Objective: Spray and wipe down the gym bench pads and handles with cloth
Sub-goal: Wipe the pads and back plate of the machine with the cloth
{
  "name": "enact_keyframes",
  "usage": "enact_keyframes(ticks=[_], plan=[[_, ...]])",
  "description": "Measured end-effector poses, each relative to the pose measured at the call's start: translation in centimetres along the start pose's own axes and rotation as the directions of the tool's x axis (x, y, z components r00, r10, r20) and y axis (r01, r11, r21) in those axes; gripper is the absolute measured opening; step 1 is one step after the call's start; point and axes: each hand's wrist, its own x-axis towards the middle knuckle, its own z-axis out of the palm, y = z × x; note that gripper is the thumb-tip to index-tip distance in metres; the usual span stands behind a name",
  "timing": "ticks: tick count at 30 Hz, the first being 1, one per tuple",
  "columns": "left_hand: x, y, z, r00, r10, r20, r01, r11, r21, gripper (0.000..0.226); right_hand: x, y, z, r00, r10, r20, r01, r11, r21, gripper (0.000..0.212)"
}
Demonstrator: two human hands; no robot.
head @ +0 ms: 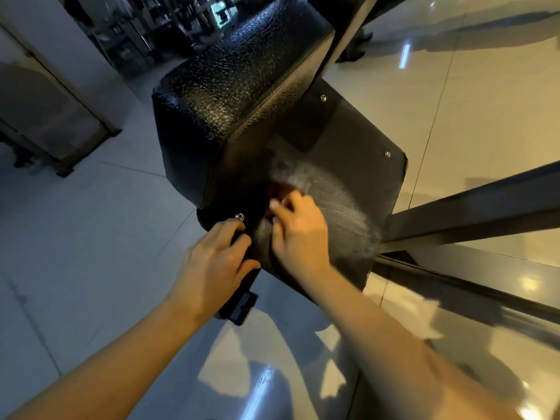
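A: Head view: where's the cloth (277, 189)?
B: Dark red, blurred, pressed on the board (348, 137) behind the pad (230, 86), towards the board's left edge. The right grip (298, 231) is curled over it, holding it.
A: And the left grip (212, 262)?
B: Fingers wrapped round the board's near-left edge, just beside a bolt (240, 217). A pale smear (342, 201) arcs across the board.

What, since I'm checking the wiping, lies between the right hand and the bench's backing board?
A dark red cloth, partly blurred, lies under the fingers of the right hand, against the backing board; the head view shows it.
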Motion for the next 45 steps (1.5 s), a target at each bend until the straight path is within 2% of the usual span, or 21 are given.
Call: enact_keyframes(ticks=[3,5,6,8,11,13,14,16,18,21,22,24,26,28,31,34,36,38,41,43,45], plan=[[0.0,-0.2,0.3,1.0,0.009,-0.021,-0.009,1.0,-0.001,0.036,-5.1,-1.2,-0.5,0.987,-0.134,0.085,0.126,0.988,0.088,0.039],[0.1,-0.3,0.6,0.998,0.022,-0.052,-0.022,1.0,0.004,0.036,-4.3,1.6,-0.5,0.973,-0.217,0.081,0.217,0.976,0.015,0.04],[0.2,-0.3,0.8,0.998,0.027,-0.063,-0.027,1.0,0.005,0.036,-3.5,3.3,-0.4,0.987,-0.156,0.049,0.157,0.987,-0.025,0.038],[0.0,-0.1,0.8,0.998,0.015,-0.059,-0.015,1.0,-0.012,0.037,-2.7,7.1,-0.7,0.989,0.132,-0.069,-0.138,0.987,-0.086,0.034],[-0.1,0.1,0.8,0.999,-0.002,-0.041,0.001,1.0,-0.022,0.036,-3.1,11.2,-2.1,0.86,0.497,-0.117,-0.509,0.853,-0.118,0.034],[0.0,-0.1,0.7,0.999,0.005,-0.034,-0.006,1.0,-0.022,0.037,-3.2,9.7,-2.0,0.763,0.625,-0.165,-0.646,0.75,-0.145,0.029],[0.0,-0.2,0.8,0.999,0.008,-0.037,-0.009,1.0,-0.017,0.037,-3.4,7.9,-1.6,0.755,0.631,-0.178,-0.653,0.746,-0.132,0.027],[0.2,-0.4,0.8,1.0,0.004,-0.029,-0.004,1.0,-0.013,0.039,-4.3,3.2,-0.4,0.852,0.496,-0.165,-0.513,0.855,-0.077,0.027],[0.2,-0.4,0.7,1.0,0.006,-0.027,-0.006,1.0,-0.023,0.04,-6.3,-0.5,0.5,0.969,0.235,-0.074,-0.236,0.972,-0.005,0.03],[0.2,-0.5,0.6,1.0,0.027,-0.012,-0.027,1.0,-0.002,0.039,-7.9,2.3,-0.3,0.991,-0.125,0.053,0.126,0.992,-0.008,0.038],[0.2,-0.5,0.6,0.999,0.027,-0.019,-0.028,1.0,-0.008,0.038,-8.1,4.3,-0.5,0.992,-0.108,0.067,0.111,0.993,-0.044,0.038],[0.1,-0.5,0.6,1.0,0.013,-0.026,-0.014,1.0,-0.024,0.036,-8.4,8.5,-1.4,0.995,0.101,-0.006,-0.101,0.988,-0.117,0.036],[0.1,-0.3,0.6,1.0,0.005,-0.025,-0.006,0.999,-0.036,0.035,-8.2,11.1,-2.6,0.931,0.357,-0.075,-0.364,0.922,-0.136,0.033],[0.2,-0.2,0.5,1.0,0.007,-0.027,-0.008,0.999,-0.041,0.034,-7.7,9.9,-2.7,0.855,0.507,-0.109,-0.519,0.84,-0.161,0.03],[0.2,-0.2,0.3,1.0,0.008,-0.025,-0.008,1.0,-0.025,0.035,-7.4,4.0,-1.5,0.904,0.416,-0.096,-0.424,0.902,-0.084,0.024],[0.2,-0.2,0.4,1.0,0.013,-0.012,-0.013,1.0,0.011,0.037,-7.7,0.9,-0.3,0.995,0.103,0.011,-0.103,0.995,0.007,0.032],[0.1,-0.3,0.5,1.0,0.0,-0.006,0.0,1.0,0.004,0.037,-6.5,3.8,-0.5,0.998,-0.035,0.043,0.037,0.998,-0.051,0.036],[0.2,-0.3,0.6,1.0,-0.004,-0.009,0.004,1.0,-0.02,0.035,-5.0,8.3,-1.2,0.984,0.172,-0.052,-0.177,0.977,-0.114,0.034],[0.1,-0.3,0.4,1.0,0.006,-0.015,-0.007,0.999,-0.033,0.033,-2.5,12.2,-2.7,0.8,0.588,-0.124,-0.601,0.785,-0.152,0.031],[0.1,-0.2,0.2,1.0,0.018,-0.015,-0.019,0.999,-0.037,0.031,-1.6,9.0,-2.4,0.769,0.627,-0.125,-0.639,0.746,-0.187,0.028],[0.3,-0.2,0.2,1.0,0.022,-0.02,-0.023,0.999,-0.03,0.03,-1.6,4.0,-1.5,0.863,0.49,-0.123,-0.502,0.858,-0.108,0.026]])
